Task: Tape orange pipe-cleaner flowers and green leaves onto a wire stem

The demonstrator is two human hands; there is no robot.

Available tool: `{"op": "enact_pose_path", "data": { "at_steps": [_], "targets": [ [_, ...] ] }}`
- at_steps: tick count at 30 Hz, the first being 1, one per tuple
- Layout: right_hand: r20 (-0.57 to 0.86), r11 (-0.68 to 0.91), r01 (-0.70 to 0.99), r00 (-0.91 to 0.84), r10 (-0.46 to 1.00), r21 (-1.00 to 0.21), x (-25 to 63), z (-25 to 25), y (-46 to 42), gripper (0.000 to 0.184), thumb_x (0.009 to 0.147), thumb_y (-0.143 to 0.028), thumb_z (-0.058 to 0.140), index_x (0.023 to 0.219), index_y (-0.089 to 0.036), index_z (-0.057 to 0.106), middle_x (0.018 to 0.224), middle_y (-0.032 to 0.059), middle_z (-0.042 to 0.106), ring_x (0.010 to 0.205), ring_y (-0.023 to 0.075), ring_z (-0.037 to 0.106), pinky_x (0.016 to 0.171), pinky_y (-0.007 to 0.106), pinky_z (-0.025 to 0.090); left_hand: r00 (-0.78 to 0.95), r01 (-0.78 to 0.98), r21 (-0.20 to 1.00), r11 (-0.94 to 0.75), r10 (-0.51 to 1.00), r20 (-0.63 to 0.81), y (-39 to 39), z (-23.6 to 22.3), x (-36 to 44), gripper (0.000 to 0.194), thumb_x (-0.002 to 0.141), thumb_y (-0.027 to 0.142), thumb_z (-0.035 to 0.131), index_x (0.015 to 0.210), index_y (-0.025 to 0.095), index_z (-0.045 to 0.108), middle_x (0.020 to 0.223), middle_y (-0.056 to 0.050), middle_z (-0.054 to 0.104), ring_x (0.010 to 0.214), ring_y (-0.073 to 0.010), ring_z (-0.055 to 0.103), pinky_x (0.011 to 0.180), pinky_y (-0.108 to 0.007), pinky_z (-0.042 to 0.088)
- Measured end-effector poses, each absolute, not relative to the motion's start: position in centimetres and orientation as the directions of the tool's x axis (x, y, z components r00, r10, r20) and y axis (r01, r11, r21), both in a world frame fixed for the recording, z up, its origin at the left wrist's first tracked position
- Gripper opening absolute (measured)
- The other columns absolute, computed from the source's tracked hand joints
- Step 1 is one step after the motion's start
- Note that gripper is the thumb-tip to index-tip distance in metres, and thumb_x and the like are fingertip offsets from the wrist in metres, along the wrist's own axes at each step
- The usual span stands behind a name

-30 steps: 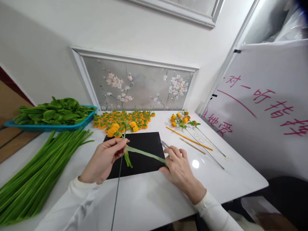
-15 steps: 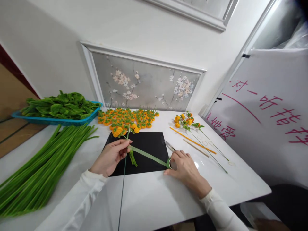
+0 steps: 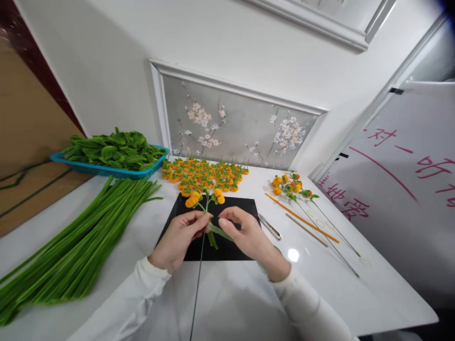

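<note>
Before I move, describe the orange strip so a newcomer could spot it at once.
On the white table, find the black mat. To its right, past the silvery metal tool, the orange strip lies slantwise. Unlike the shorter brown stick and thin green stems near it, it is bright orange along its whole length.

I see fuzzy pumpkin-shaped pieces (image 3: 193,199) in bright orange on a slim green stem (image 3: 207,205), with ribbon-like tape (image 3: 220,231) in pale green and a thin wire (image 3: 197,289) in dark green. The flat rectangular mat (image 3: 227,254) is plain black, the glossy table (image 3: 124,246) white. Bundled fuzzy stalks (image 3: 74,241) are vivid green; the shallow plastic tray (image 3: 103,169) is blue. Pink and white blossoms pattern the framed grey wall panel (image 3: 238,125).
</note>
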State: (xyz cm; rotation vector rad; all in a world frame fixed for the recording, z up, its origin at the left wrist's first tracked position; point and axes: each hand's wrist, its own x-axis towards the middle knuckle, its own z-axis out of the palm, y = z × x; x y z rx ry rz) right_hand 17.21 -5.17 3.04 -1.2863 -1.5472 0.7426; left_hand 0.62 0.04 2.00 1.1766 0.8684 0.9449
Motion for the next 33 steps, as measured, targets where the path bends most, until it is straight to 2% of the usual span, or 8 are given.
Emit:
{"op": "enact_pose_path", "data": {
  "at_steps": [2,5,11,18,24,27,30,33],
  "targets": [
    [0.185,0.184,0.125,-0.001,0.983,-0.975,15.5,2.0,-3.9,0.022,0.080,-0.040,0.061,0.083,-0.019,0.054,0.070,-0.0008,0.061,0.064,0.0131,0.057,0.057,0.024,0.042,0.389,-0.150,0.983,0.107,0.920,-0.041,-0.2,2.0,0.7,0.018,0.073,0.035,0.071,0.069,0.017,0.070,0.068,0.001,0.060,0.065,-0.0107,0.052,0.061,-0.020,0.043],
    [0.058,0.057,-0.145,0.000,0.998,-0.988,14.6,0.8,-3.1,0.032,0.068,-0.039,0.072,0.077,-0.019,0.050,0.059,-0.0049,0.055,0.048,0.0078,0.046,0.046,0.020,0.034,0.399,-0.172,0.976,0.133,0.915,-0.054,-0.4,2.0,0.8,0.016,0.073,0.033,0.072,0.072,0.017,0.070,0.070,0.001,0.061,0.065,-0.0100,0.052,0.060,-0.019,0.043],
    [-0.035,-0.060,-0.339,-0.080,0.996,-0.939,15.4,0.4,-3.5,0.030,0.065,-0.034,0.076,0.085,-0.017,0.061,0.057,-0.0058,0.051,0.043,0.0035,0.025,0.040,0.020,0.014,0.348,-0.266,0.929,0.259,0.924,-0.158,-0.7,1.4,1.1,0.019,0.068,0.030,0.077,0.081,0.019,0.070,0.073,0.002,0.061,0.060,-0.0060,0.053,0.056,-0.015,0.044],
    [0.013,-0.036,-0.255,-0.189,0.982,-0.966,16.4,0.6,-3.9,0.019,0.073,-0.033,0.070,0.074,-0.014,0.070,0.060,-0.0014,0.056,0.043,0.0036,0.023,0.041,0.024,0.011,0.483,-0.393,0.807,0.442,0.845,-0.228,-1.4,1.2,1.6,0.025,0.064,0.027,0.080,0.086,0.018,0.071,0.066,0.003,0.059,0.054,-0.0039,0.053,0.051,-0.014,0.043],
    [0.047,0.035,-0.113,-0.102,0.994,-0.993,18.2,0.2,-4.5,0.020,0.073,-0.035,0.070,0.069,-0.016,0.070,0.059,-0.0006,0.057,0.044,0.0054,0.025,0.043,0.024,0.014,0.548,-0.395,0.799,0.453,0.814,-0.190,-2.2,2.0,3.1,0.019,0.069,0.031,0.077,0.077,0.014,0.070,0.057,0.003,0.056,0.049,-0.0036,0.050,0.046,-0.014,0.038],
    [0.049,0.046,-0.081,-0.028,0.998,-0.996,18.6,0.0,-4.6,0.020,0.072,-0.038,0.071,0.069,-0.018,0.070,0.056,-0.0022,0.053,0.043,0.0059,0.024,0.042,0.022,0.015,0.552,-0.372,0.805,0.461,0.808,-0.207,-2.3,2.4,3.3,0.023,0.065,0.027,0.080,0.083,0.015,0.071,0.066,0.001,0.060,0.054,-0.0050,0.056,0.049,-0.015,0.041],
    [0.049,0.050,-0.010,0.040,0.998,-0.999,18.6,-0.2,-4.5,0.023,0.070,-0.043,0.071,0.072,-0.020,0.071,0.057,-0.0018,0.054,0.043,0.0078,0.034,0.040,0.021,0.022,0.532,-0.346,0.811,0.472,0.811,-0.245,-2.1,2.3,3.4,0.033,0.062,0.024,0.082,0.092,0.016,0.071,0.069,0.000,0.064,0.052,-0.0073,0.059,0.048,-0.018,0.043],
    [0.092,0.088,0.121,0.029,0.995,-0.989,18.7,-0.4,-4.2,0.027,0.072,-0.046,0.069,0.074,-0.019,0.071,0.066,0.0030,0.063,0.054,0.0143,0.053,0.048,0.026,0.041,0.499,-0.346,0.804,0.484,0.820,-0.279,-1.8,1.9,3.5,0.031,0.061,0.021,0.082,0.089,0.014,0.070,0.063,0.000,0.063,0.048,-0.0074,0.057,0.045,-0.018,0.044]
  ]
}}
